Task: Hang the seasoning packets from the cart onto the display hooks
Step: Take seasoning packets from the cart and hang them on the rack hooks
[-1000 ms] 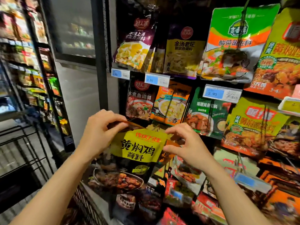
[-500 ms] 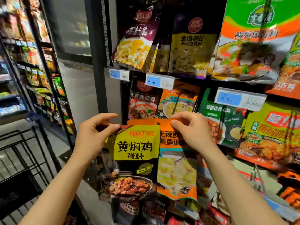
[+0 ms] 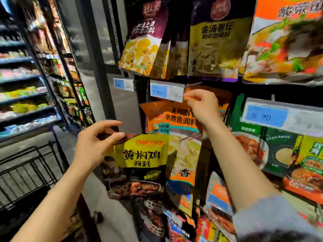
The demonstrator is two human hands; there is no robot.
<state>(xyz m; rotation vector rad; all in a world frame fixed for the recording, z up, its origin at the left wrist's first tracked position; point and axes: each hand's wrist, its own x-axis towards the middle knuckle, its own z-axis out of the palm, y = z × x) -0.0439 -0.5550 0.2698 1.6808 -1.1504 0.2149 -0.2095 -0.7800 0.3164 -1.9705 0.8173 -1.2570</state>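
Head view, store aisle. The right hand (image 3: 201,106) has risen from mid-frame to the centre of the upper half, its thumb and fingertips pinching the top edge of the orange foil seasoning packet printed with a soup bowl (image 3: 176,137). That edge now sits just beside the thin metal display hook (image 3: 193,84) projecting behind the clear plastic price tag holder with a blue label (image 3: 167,92). Half a second ago both packets were held level, side by side; they are now split. The left hand (image 3: 94,145) stays lower, left of centre, thumb and curled fingers gripping the top corner of the yellow-and-black glossy seasoning packet showing braised chicken (image 3: 139,165). Motion blur hides whether the hook has entered the packet's hole; probably not yet. The black wire cart (image 3: 26,172) stands at lower left.
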